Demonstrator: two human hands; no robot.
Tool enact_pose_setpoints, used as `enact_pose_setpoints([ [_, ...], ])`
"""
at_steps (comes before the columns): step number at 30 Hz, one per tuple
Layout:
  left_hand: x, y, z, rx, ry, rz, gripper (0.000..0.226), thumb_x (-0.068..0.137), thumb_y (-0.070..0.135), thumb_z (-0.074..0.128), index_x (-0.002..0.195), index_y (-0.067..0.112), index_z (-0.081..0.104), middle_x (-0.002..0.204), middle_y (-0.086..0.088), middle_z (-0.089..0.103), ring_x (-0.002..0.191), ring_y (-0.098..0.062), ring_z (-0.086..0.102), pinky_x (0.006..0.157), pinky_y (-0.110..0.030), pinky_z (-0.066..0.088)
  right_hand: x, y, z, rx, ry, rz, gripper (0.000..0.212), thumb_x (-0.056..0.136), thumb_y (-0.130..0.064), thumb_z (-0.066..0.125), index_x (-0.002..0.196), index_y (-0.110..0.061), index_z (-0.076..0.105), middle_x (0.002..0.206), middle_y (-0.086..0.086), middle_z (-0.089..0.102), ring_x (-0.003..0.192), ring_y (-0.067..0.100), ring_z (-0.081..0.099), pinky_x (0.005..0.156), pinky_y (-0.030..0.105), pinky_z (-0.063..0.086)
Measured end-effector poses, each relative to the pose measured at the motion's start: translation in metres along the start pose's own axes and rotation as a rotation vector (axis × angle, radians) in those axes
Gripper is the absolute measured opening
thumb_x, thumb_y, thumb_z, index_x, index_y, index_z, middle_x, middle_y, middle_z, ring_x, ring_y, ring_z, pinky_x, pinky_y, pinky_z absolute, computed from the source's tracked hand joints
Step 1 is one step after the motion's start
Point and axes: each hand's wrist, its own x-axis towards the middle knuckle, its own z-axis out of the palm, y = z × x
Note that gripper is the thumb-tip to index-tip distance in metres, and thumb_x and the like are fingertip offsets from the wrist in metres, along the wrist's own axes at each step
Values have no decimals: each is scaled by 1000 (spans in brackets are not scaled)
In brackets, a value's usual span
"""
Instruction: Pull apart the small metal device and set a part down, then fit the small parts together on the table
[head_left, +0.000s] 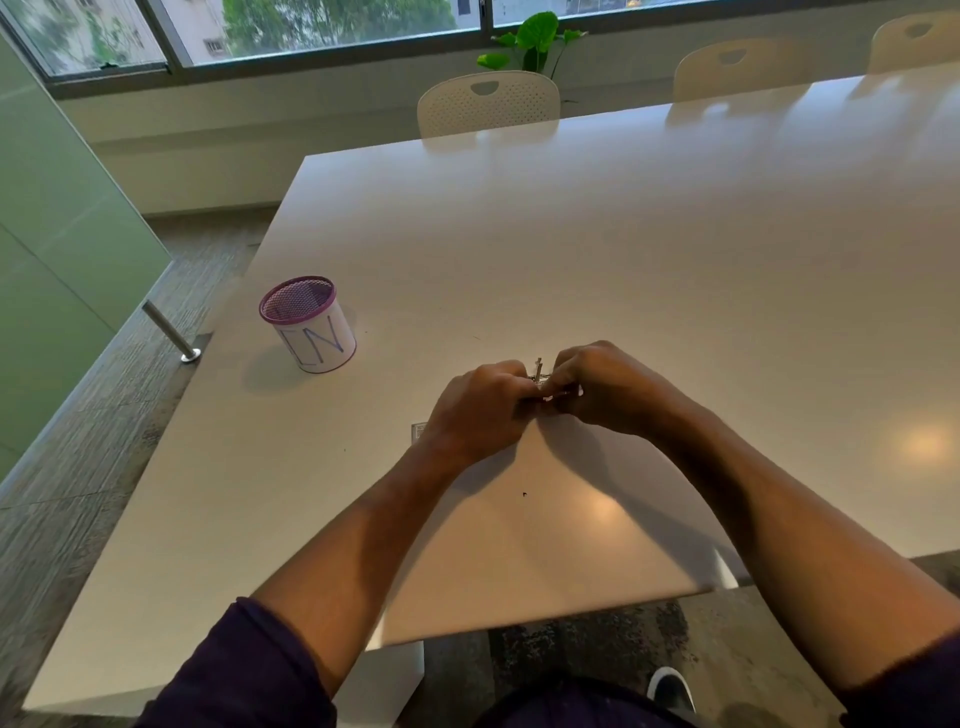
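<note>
- Nearest of all, two dark purple sleeves (244, 670) sit pushed up at the bottom edge, with bare forearms reaching forward over the table; a dark shoe with a white rim (671, 690) shows on the floor below the table edge.
- Both hands meet just above the white table (675, 249). The left hand (480, 410) and the right hand (605, 387) are drawn together, fingers curled, each pinching the same small metal piece (539, 376).
- That small metal piece sits between the two sets of fingertips, only a thin silvery upright part and a crossbar showing; what it is exactly cannot be told, since the fingers cover most of it.
- To do this well, I judge it wise to keep the wrists low and close to the table for steadiness, grip with the fingertips rather than the whole fist, and work with small, even pressure so that the piece neither slips nor bends.
- A small pale label or card (418, 432) peeks out from under the left wrist, flat on the table.
- Well apart to the left stands a purple mesh cup (307, 323) wrapped in white paper with blue lettering, upright.
- Glossy and pale, the table mirrors ceiling lights in soft glows.
- Beyond it stand cream perforated chairs (488, 104), a leafy green plant (535, 44) and a wide window (332, 26) with trees outside; a frosted green glass partition (57, 208) runs along the left, over grey patterned carpet (78, 441).
</note>
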Motion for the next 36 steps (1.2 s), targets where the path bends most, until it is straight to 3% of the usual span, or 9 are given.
enact_pose_setpoints([
  [5,0,2,4,-30,15,-15,12,88,17,68,92,12,78,89,-7,71,78,-35,68,60,-46,57,-1,0,3,3,-11,17,11,93,-18,71,100,-19,80,89,-1,68,80,16,62,70,28,52],
  [10,-2,-2,2,-139,46,-52,6,86,14,75,90,9,77,86,-4,71,72,-24,64,61,-44,57,-1,-1,-1,27,-10,17,10,92,-15,72,98,-17,80,88,-4,70,77,10,64,70,23,53],
  [16,1,-12,-16,-317,202,-161,6,88,17,77,85,11,76,83,0,74,72,-14,64,63,-31,53,7,-8,-17,263,187,67,6,90,-18,75,87,-18,81,78,-18,68,70,3,67,62,18,51],
  [18,2,-15,-23,-388,271,-254,6,89,18,74,84,15,77,81,6,74,72,-8,64,62,-24,49,13,-16,-23,325,268,32,8,89,-23,77,91,-16,82,80,-11,74,70,5,69,61,20,55],
  [22,3,-23,-39,-535,373,-383,8,92,19,72,89,22,78,83,8,76,73,-9,70,65,-23,58,34,-33,-27,404,422,-31,13,87,-24,79,96,-15,83,81,-2,75,68,10,70,64,29,60],
  [25,6,-34,-55,-616,468,-479,8,95,18,70,93,22,76,83,9,76,67,-1,69,54,-13,51,57,-45,-27,447,496,-73,11,88,-18,78,98,-13,82,85,0,76,70,10,70,68,30,62],
  [27,8,-42,-64,-663,523,-536,8,97,17,68,97,18,76,83,5,76,66,-2,69,49,-13,49,74,-52,-28,458,523,-103,11,89,-17,78,97,-11,81,85,1,77,71,10,71,70,32,62],
  [33,8,-75,-90,-719,678,-707,15,96,20,69,106,10,76,89,-4,77,75,-13,71,52,-20,51,132,-81,-30,245,447,-257,11,95,-12,68,99,-3,72,92,9,74,78,21,68,74,34,60],
  [36,1,-90,-102,-561,767,-739,15,93,24,74,104,15,78,84,6,76,75,-10,72,56,-12,54,160,-93,-31,200,375,-274,12,97,-14,66,97,-3,70,91,9,72,73,16,62,67,22,53],
])
